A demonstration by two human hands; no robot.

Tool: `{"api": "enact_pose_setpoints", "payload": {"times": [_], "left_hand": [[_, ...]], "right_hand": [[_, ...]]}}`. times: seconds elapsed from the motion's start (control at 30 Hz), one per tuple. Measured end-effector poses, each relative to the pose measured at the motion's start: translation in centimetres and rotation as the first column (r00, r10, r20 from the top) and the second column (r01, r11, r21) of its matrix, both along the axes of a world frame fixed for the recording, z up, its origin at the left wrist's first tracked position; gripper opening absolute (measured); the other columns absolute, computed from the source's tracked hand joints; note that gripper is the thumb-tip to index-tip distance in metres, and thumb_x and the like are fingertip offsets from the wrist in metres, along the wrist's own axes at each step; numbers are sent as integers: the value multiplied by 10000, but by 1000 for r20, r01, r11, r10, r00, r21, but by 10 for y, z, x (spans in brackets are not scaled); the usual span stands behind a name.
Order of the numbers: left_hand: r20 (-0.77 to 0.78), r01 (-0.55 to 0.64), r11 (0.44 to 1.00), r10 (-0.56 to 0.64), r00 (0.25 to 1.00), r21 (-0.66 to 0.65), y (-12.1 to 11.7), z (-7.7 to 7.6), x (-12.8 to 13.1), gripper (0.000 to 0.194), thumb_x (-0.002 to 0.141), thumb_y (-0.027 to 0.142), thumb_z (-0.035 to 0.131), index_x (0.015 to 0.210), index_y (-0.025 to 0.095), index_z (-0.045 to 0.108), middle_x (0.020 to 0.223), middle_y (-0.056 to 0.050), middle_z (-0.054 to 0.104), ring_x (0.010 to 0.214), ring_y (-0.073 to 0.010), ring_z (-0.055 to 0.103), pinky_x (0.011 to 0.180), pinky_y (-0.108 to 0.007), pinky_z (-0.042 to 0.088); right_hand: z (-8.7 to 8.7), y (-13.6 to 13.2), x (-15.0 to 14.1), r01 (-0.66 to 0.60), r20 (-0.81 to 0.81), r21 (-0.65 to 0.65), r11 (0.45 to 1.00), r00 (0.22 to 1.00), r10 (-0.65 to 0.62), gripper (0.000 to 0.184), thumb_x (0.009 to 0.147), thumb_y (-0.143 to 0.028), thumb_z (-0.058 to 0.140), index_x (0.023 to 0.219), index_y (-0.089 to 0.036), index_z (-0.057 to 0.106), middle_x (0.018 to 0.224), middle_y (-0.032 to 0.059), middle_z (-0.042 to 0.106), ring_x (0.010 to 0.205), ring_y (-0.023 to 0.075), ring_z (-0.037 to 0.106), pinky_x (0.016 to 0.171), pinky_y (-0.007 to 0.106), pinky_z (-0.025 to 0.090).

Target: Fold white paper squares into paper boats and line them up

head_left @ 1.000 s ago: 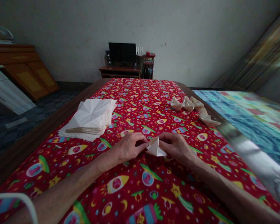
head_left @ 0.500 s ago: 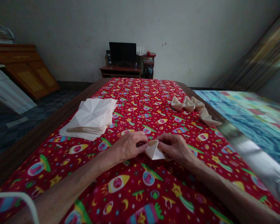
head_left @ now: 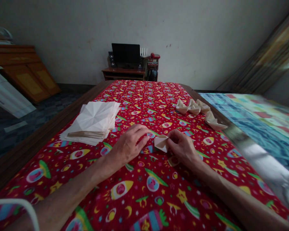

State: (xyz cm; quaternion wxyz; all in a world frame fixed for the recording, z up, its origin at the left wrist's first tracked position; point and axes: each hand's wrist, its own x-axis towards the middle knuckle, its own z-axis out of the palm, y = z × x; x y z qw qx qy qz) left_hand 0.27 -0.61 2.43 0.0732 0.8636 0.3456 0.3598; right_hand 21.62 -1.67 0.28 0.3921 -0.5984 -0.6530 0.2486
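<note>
A small cream piece of folded paper [head_left: 161, 143] is pinched in my right hand [head_left: 183, 147], just above the red patterned cloth. My left hand [head_left: 131, 142] is off the paper, a little to its left, with thumb and fingers apart and nothing between them. Beyond my left hand lies a stack of creased white paper sheets [head_left: 93, 117], the top one marked with star-like fold lines. Several finished-looking folded paper shapes [head_left: 194, 107] with raised points stand at the far right of the cloth.
The red cloth [head_left: 139, 199] covers a dark wooden table [head_left: 86, 93]. A bed with a coloured cover [head_left: 255, 118] stands to the right. At the far wall is a monitor [head_left: 126, 53] on a desk. A pale cable [head_left: 19, 201] curves at the lower left.
My left hand has let go of the folded paper and its fingers have opened. My right hand has lifted and turned the paper, moving it slightly farther away from me.
</note>
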Motion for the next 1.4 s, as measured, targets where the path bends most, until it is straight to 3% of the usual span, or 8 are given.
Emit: {"api": "enact_pose_setpoints", "payload": {"times": [0.1,0.17,0.33,0.6,0.77,0.93,1.2,1.4], "left_hand": [[-51,-39,999,38,998,-13,-10,-6,11,361,890,337,527,1221,200,489,1114,-68,564,1067,-211,533,929,-355,458],[-77,-65,998,63,995,-20,-12,-11,16,399,861,353,571,1219,203,479,1105,-66,560,1048,-217,539,898,-362,479],[-138,-8,1000,9,990,10,-12,-20,20,142,886,193,520,1017,174,570,976,-46,592,951,-188,567,836,-320,500],[-263,154,984,-125,957,92,-12,-26,18,216,938,177,431,1075,142,594,1054,-66,635,1049,-182,565,918,-321,486],[-338,188,980,-154,929,71,-16,-28,13,324,933,123,380,1218,94,530,1224,-105,595,1189,-183,506,1036,-326,412],[-424,150,989,-139,895,-9,-25,-26,9,504,860,63,371,1359,129,400,1401,-97,451,1332,-206,356,1089,-385,335],[-529,40,996,-75,845,-77,-31,-23,17,528,948,347,325,1431,143,268,1504,-86,266,1406,-219,180,1151,-439,136],[-555,47,995,-89,827,-91,-28,-20,16,525,967,408,281,1433,166,265,1499,-70,279,1397,-221,211,1140,-438,157]], "right_hand": [[-3,-4,-1,-31,158,128,991,987,10,28,750,-211,500,748,-203,527,591,-31,583,517,108,522,499,212,369],[-5,-7,-1,-66,234,157,985,972,27,24,769,-207,490,758,-206,511,590,-35,569,508,104,502,496,212,348],[-7,-14,6,-257,420,270,928,899,127,77,813,-172,475,852,-189,539,718,13,577,614,124,502,568,231,355],[-1,-24,12,-433,750,165,886,639,172,324,806,-92,469,1077,-225,583,873,52,558,664,142,464,524,249,288],[8,-33,12,-475,794,61,878,556,246,345,828,-77,456,1147,-179,538,926,86,534,794,192,463,608,274,386],[8,-34,17,-507,793,75,859,553,257,366,860,-107,435,1214,-176,498,1076,114,501,911,218,449,790,345,442],[-8,-11,21,-542,877,115,832,448,171,461,813,-115,456,1270,-179,444,1053,109,484,890,216,453,728,336,455],[-8,-12,26,-555,885,121,823,435,163,554,791,-130,479,1332,-208,389,1078,102,478,894,218,462,721,330,463]]}}
